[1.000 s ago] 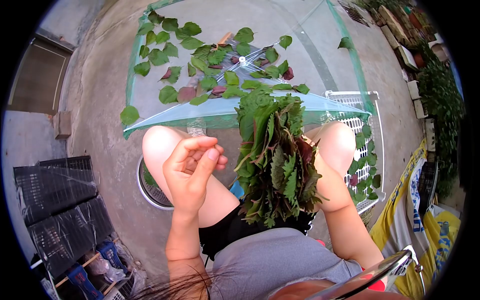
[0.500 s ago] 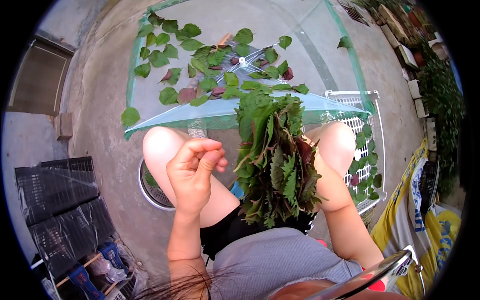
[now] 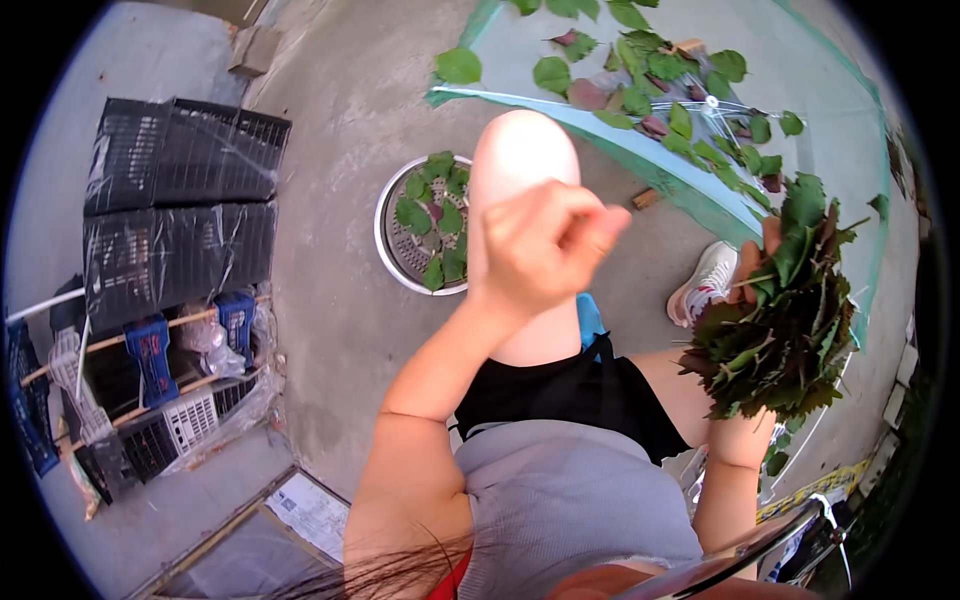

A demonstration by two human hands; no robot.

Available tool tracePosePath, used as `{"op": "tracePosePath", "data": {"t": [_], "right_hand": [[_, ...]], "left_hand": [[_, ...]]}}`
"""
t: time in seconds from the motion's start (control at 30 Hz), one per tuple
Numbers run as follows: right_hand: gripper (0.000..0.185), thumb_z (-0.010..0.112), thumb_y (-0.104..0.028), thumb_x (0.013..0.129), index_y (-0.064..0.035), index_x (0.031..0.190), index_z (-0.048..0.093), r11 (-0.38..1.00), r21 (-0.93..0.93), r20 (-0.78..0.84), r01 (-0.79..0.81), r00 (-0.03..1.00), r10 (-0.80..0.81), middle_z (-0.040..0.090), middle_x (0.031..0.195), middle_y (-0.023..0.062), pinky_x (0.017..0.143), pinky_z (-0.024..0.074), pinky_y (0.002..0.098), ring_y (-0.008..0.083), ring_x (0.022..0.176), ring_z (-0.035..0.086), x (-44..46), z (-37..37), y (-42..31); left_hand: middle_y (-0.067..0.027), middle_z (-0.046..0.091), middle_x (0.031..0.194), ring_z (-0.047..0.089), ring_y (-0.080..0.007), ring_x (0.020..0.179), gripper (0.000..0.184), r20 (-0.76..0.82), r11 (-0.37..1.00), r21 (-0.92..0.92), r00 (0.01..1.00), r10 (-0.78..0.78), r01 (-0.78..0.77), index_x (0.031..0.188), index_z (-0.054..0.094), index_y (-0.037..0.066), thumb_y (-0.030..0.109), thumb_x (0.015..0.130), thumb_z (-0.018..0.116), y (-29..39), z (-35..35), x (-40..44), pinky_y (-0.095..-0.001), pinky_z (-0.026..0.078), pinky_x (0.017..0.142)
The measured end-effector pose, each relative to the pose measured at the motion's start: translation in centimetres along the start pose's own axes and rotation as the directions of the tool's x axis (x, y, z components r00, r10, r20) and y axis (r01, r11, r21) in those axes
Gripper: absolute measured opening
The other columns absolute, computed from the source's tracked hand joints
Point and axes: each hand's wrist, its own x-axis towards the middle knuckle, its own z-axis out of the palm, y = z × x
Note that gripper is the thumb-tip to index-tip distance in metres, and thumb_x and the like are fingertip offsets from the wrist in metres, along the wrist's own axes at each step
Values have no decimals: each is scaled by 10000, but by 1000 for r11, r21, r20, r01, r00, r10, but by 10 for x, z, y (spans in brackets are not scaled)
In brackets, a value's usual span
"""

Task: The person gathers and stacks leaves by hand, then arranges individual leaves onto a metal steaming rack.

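Note:
My right hand (image 3: 748, 268) is wrapped round a thick bunch of perilla leaves (image 3: 775, 330), green and dark purple with jagged edges. The bunch hides most of that hand, and only some fingers show at its upper left side. Above my bent knee, my left hand (image 3: 545, 245) is closed, with its fingers curled in and the thumb against them. I see nothing in it. Beyond the bunch, loose perilla leaves (image 3: 680, 120) lie scattered on a pale mesh food cover (image 3: 820, 165) with a green border.
A round metal basin (image 3: 383, 235) with several leaves stands on the concrete left of my knee. Black plastic crates (image 3: 180, 210) wrapped in film are stacked farther left. A shoe (image 3: 705, 285) rests on the floor near the cover. A framed panel (image 3: 300, 520) lies at the lower left.
My view has swung left, bringing the basin and crates into fuller sight. The leaf bunch in my right hand now sits farther right. My left hand stays closed but has turned, knuckles up.

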Motion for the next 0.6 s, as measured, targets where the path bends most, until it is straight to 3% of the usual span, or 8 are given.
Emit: {"op": "tracePosePath", "data": {"t": [0.07,0.13,0.27,0.33,0.4,0.47,0.53,0.6], "right_hand": [[269,516,-159,927,6,1123,434,974,148,230,-170,964,134,435,1040,135,631,517,422,307,721,515,11,-22,-8],[274,507,-151,933,16,1133,422,968,119,401,-222,903,158,411,1084,132,668,510,453,310,756,512,19,-18,-10],[292,510,-136,934,29,1148,398,959,91,518,-268,835,184,396,1108,121,688,505,476,303,801,513,26,-30,-4],[294,520,-130,931,42,1130,387,952,70,543,-299,811,215,395,1106,114,671,508,474,295,806,517,31,-38,0],[277,530,-122,925,58,1080,387,937,61,526,-345,809,263,400,1095,113,660,513,485,295,800,525,34,-43,0],[268,535,-117,920,65,1052,389,926,36,503,-377,807,309,403,1087,113,658,516,493,295,794,530,40,-46,3],[380,544,-151,921,48,1195,372,921,-6,614,-391,725,312,381,1145,138,762,523,560,340,811,537,47,-58,7],[368,546,-146,919,48,1175,367,937,-43,573,-346,760,306,387,1132,129,710,551,522,317,794,538,43,-45,13]], "left_hand": [[-29,605,691,540,-61,560,95,-192,985,94,973,-125,145,857,577,19,109,878,598,-32,-31,-2,-208,428,489],[11,551,702,494,-42,575,94,-325,938,-9,886,-332,348,947,553,8,97,918,558,-64,-59,-2,-187,409,505],[0,566,666,513,-63,563,177,-261,713,96,709,-655,694,1045,567,13,69,877,576,-171,-97,-60,-206,417,510],[-49,634,690,587,-109,583,269,-205,495,189,527,-825,848,1086,587,25,76,823,578,-233,-100,-119,-256,462,542],[-148,684,834,663,-281,836,310,-130,245,349,306,-943,904,1053,645,46,178,777,595,-262,-90,-166,-381,503,774],[-168,683,953,650,-316,929,288,-94,166,438,229,-969,883,1005,686,77,212,763,606,-285,-74,-213,-400,494,842],[-165,680,979,644,-320,954,275,-131,35,416,98,-987,909,973,705,87,229,759,607,-289,-57,-237,-397,488,860],[-154,685,973,649,-311,945,278,-113,20,377,68,-991,926,964,709,92,263,758,635,-307,-47,-258,-394,490,856]]}}
